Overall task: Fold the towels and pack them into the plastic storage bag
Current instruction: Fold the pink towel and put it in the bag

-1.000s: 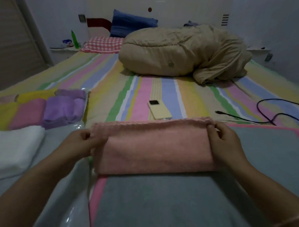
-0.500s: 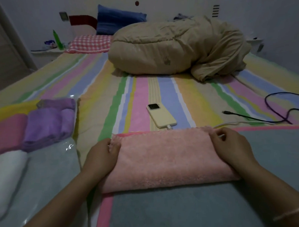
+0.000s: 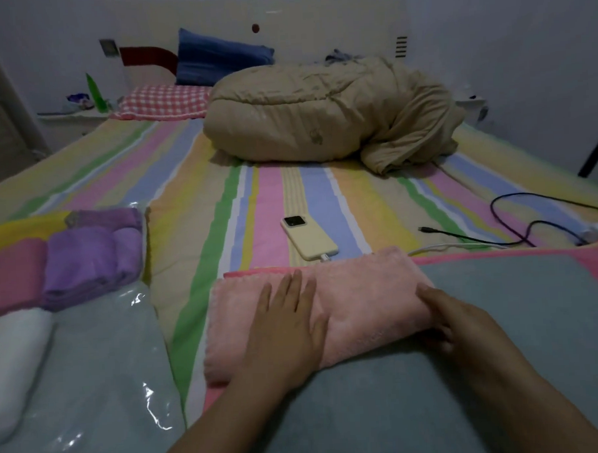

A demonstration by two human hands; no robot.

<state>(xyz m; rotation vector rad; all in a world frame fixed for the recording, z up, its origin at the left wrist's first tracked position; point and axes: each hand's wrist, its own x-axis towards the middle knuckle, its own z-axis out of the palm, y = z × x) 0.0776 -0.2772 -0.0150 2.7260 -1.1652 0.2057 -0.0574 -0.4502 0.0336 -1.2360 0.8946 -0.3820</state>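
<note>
L hand (image 3: 288, 326) flat on the pink towel (image 3: 362, 292), fingers straight, pressing down; R hand (image 3: 456, 322) curled round its right end. It's folded long, lying on the grey cloth (image 3: 499, 303), w/ the bag (image 3: 101, 354) near on the left. Risk imo: lifting by one end lets the fold flop open, & the phone (image 3: 310, 237) cable just behind could snag

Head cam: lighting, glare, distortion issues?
Head view: dim, flat light, muted colours; specular glints on the plastic storage bag; wide-angle bowing toward the edges; left hand flat on the pink towel reads clearly, right hand at its end sits in shadow, grip unclear.
</note>
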